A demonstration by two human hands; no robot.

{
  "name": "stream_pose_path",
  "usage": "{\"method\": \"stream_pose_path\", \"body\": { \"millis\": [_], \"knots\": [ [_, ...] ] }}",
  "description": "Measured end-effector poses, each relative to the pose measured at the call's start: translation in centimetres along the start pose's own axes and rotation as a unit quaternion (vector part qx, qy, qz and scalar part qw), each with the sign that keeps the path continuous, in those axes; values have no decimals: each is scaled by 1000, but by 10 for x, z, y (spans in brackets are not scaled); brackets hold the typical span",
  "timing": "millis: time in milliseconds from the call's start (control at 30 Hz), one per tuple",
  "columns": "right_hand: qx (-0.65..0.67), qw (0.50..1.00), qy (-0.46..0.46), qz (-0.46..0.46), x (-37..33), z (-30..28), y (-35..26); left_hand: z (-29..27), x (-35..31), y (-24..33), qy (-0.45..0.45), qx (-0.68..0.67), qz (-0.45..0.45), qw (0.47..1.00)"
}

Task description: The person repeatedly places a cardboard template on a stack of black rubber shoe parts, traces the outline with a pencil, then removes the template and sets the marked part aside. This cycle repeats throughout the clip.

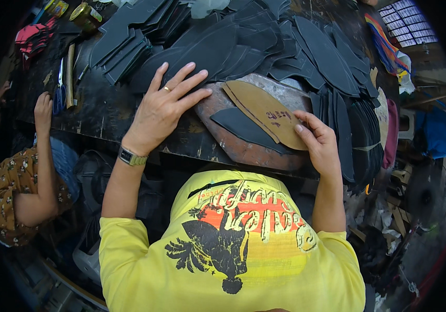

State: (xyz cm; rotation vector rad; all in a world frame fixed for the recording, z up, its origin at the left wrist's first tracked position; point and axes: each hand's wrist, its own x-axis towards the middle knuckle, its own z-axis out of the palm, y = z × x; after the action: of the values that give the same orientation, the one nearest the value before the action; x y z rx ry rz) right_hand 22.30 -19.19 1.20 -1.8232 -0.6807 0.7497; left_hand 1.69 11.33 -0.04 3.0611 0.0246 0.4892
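Between the thumb and fingers of my right hand (320,143) is the right end of a brown leaf-shaped template (262,112) with handwriting on it. Partly under it lies a black cut piece (243,129) of similar curved outline, on a worn reddish-grey block (223,143). My left hand (163,112) is open, fingers spread, at the near edge of a spread of dark cut pieces (202,49). Whether its fingertips press on them, I cannot tell. Nothing shows in that hand.
Stacked black pieces (365,135) stand right of the block. Scissors (60,88) and a wooden stick (70,75) lie on the dark table at left, near a jar (85,18) and red pieces (35,36). Another person (30,182) sits at far left.
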Motion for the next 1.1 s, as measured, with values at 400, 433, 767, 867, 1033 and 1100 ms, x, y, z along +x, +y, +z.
{"method": "stream_pose_path", "body": {
  "millis": [400,433,767,867,1033,1100],
  "knots": [
    [-151,985,-67,-50,1,-5,-9,-11,-23,49,92,-141,-45,985],
    [-156,985,-64,-44,2,-4,-9,-7,-27,60,84,-151,-49,984],
    [-161,984,-54,-53,4,-7,-7,15,-43,91,47,-192,-116,973],
    [-163,984,-57,-44,5,-8,-9,16,-43,91,46,-196,-115,973],
    [-170,983,-62,-43,6,-9,-13,16,-43,91,38,-188,-115,975],
    [-166,984,-61,-31,7,-9,-13,16,-43,91,36,-189,-116,974]
  ]
}}
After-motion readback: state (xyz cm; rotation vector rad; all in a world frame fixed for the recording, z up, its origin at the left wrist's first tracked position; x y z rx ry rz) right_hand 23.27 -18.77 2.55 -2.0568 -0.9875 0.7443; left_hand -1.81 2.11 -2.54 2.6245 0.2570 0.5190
